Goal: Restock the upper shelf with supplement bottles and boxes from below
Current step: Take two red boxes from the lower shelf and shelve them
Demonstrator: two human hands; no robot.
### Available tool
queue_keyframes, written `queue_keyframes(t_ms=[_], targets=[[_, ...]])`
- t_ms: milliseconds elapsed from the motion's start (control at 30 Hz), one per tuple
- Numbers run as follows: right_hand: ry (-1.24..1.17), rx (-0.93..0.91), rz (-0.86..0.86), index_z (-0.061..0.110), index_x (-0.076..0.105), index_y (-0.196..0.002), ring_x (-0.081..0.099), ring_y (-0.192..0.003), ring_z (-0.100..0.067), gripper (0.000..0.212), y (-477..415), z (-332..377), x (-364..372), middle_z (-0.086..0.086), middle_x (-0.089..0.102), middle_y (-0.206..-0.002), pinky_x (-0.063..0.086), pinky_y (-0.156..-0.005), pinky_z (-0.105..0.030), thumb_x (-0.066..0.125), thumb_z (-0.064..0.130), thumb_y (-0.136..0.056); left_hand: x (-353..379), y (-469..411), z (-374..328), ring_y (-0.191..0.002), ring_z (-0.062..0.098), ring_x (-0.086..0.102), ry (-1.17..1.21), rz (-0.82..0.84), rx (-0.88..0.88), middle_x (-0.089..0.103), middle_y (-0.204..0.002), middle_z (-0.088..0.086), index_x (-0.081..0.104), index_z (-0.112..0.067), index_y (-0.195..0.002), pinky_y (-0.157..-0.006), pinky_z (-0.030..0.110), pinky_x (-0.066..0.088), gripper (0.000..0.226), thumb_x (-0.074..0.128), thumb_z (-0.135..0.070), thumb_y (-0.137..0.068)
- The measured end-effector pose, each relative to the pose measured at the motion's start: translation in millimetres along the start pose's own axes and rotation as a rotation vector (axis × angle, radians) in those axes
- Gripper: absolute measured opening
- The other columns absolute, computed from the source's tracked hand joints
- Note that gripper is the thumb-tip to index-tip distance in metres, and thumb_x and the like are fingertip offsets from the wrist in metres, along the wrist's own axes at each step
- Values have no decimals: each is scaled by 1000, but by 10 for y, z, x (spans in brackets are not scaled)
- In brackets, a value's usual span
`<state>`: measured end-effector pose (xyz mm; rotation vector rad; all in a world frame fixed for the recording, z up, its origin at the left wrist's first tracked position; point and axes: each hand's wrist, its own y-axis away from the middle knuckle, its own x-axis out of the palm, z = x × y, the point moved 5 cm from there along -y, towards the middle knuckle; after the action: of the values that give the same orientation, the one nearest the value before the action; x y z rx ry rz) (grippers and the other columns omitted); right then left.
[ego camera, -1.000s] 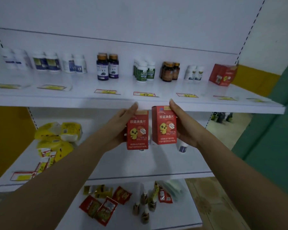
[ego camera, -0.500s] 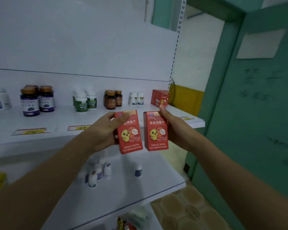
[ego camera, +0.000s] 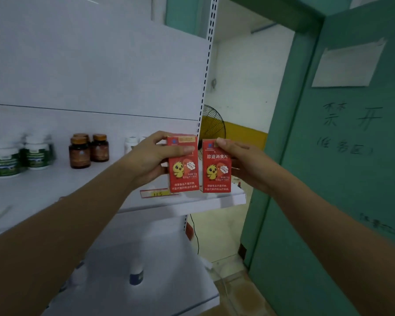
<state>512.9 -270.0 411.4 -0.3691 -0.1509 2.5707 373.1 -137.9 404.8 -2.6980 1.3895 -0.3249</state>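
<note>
My left hand (ego camera: 149,156) grips a red supplement box with a yellow chick (ego camera: 183,169). My right hand (ego camera: 240,163) grips a second, matching red box (ego camera: 216,172) right beside the first. Both boxes stand upright over the right end of the white upper shelf (ego camera: 226,198), their bottoms close to its surface; whether they touch it is unclear. Brown bottles (ego camera: 88,151) and green-labelled white bottles (ego camera: 18,156) stand further left on that shelf. A white bottle with a blue band (ego camera: 136,273) is on the lower shelf (ego camera: 169,270).
A yellow price tag (ego camera: 156,193) lies on the shelf edge under my left hand. A green door (ego camera: 351,156) with a paper sheet stands close on the right. A fan (ego camera: 212,128) stands behind the shelf upright.
Both hands have carried the two red boxes up and rightwards to the shelf's right end. The view has swung right, and the red boxes at the back are now hidden.
</note>
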Motion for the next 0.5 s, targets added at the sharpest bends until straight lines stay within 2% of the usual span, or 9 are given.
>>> queue_keyframes(t_ms=[233,433,500], targets=[[16,-6,50,17,61,-118,67,-96,-15,65,-650,-290,-385,0,72,-98,50,-87,-30,61,57,-67,107,-719,218,-94,23,66,-106,-41,-40,68,-97,6,55,-17,-109,-81,35,54,39,71,-6,-76],[33,14,75,18,60,-120,68,-99,-19,61,-1257,-642,-534,-3,72,-103,51,-87,-30,62,54,-71,-14,-1313,433,-80,13,67,-185,-85,-44,67,-89,-1,55,-14,-108,-57,20,57,42,74,-2,-72],[24,23,71,17,59,-121,67,-100,-19,57,-1470,-730,-562,-3,72,-105,51,-87,-30,62,51,-75,-90,-1505,505,-80,13,67,-188,-121,-43,66,-90,1,54,-11,-110,-58,20,59,47,76,1,-70]])
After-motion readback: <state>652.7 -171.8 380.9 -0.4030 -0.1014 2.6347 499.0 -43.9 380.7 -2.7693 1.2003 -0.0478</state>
